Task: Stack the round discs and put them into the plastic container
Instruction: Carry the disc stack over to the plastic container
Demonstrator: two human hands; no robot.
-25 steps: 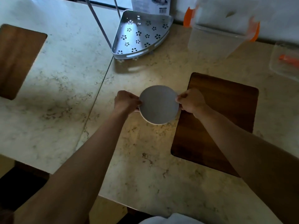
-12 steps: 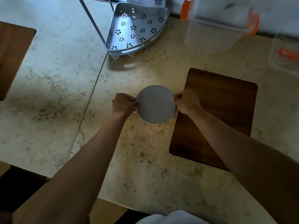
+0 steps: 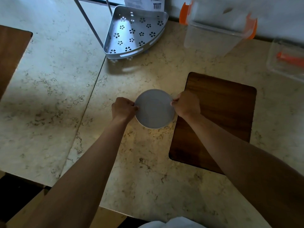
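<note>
Both hands pinched on the disc stack

Right now I see my left hand (image 3: 124, 108) curled nearly to a fist, fingers pressed together and nipping the left rim of the round discs (image 3: 154, 109). My right hand (image 3: 186, 104) mirrors it, fingertips closed on the opposite rim. Between them the discs sit as a pale grey, matte circle with a faint ring moulded into the top face; a thin white edge shows along the lower rim, but I cannot tell how many discs lie under the top one, or whether they rest on the counter or are lifted off it.

Beneath is a marbled beige stone countertop (image 3: 139, 162), smooth and veined. Just beside my right hand lies a dark wooden board (image 3: 222, 116) with rounded corners. Farther back stands the clear plastic container (image 3: 212, 40) with orange clips, well apart from the discs, and a perforated grey metal corner shelf (image 3: 134, 33) with flower-shaped cutouts.
</note>
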